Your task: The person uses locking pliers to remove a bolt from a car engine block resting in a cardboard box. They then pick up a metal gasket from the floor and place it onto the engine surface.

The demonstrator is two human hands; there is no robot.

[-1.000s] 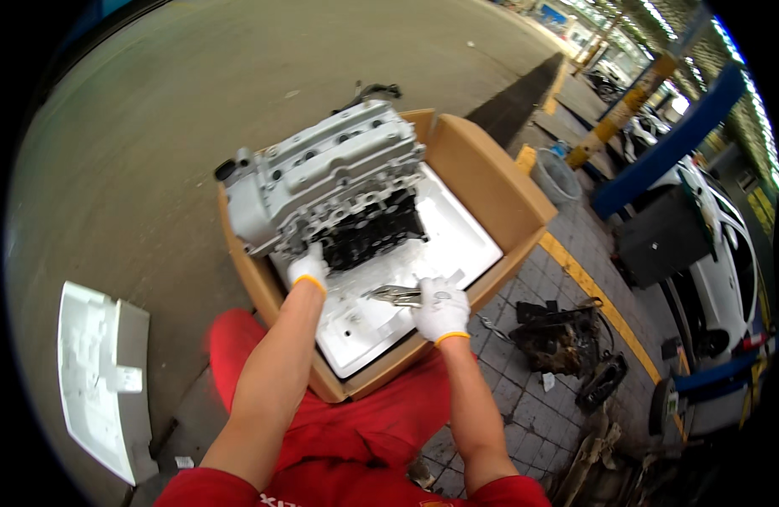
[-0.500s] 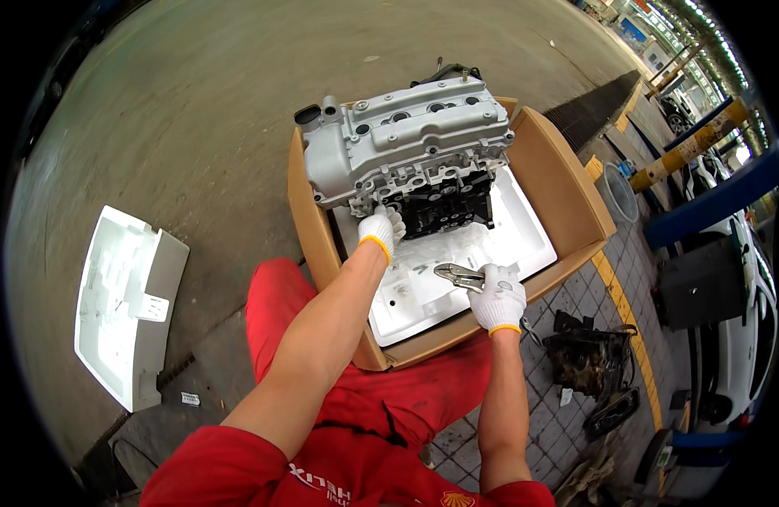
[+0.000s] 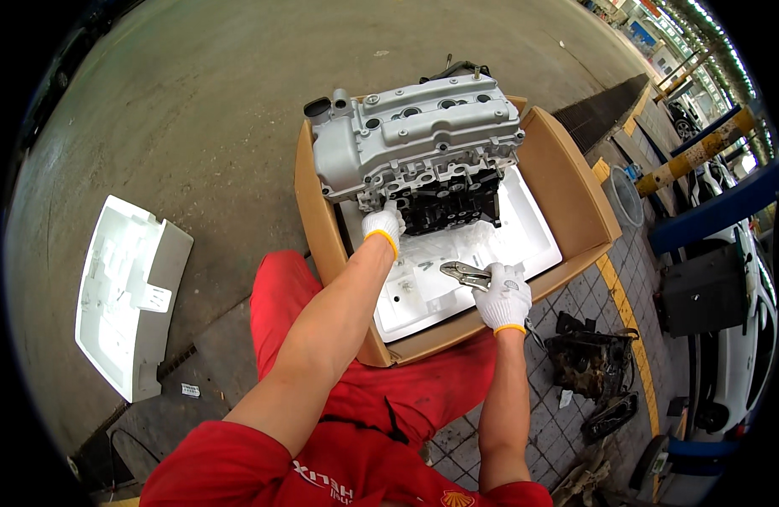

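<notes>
A silver and black car engine [image 3: 423, 135] stands in an open cardboard box [image 3: 567, 182] lined with white foam [image 3: 533, 221]. My left hand [image 3: 384, 223], in a white knitted glove with a yellow cuff, is at the engine's near left lower corner. Its fingers are curled in against the metal, and what they grip is too small or hidden to make out. Over the box's near right edge, my right hand [image 3: 503, 298], gloved the same way, is closed around locking pliers [image 3: 466, 274]. The pliers' metal jaws point left, apart from the engine.
A white foam tray [image 3: 144, 296] lies on the floor at left. To the right are a grey bucket [image 3: 623, 196], a dirty dark engine part [image 3: 588, 359] on the paving, a blue lift arm [image 3: 719, 203] and a white car [image 3: 740, 372]. Clear plastic wrap [image 3: 444, 245] lies inside the box.
The whole view has shifted slightly, so the box and engine appear a little farther right. My left hand stays at the engine's corner, its fingers slightly repositioned. My right hand still holds the locking pliers.
</notes>
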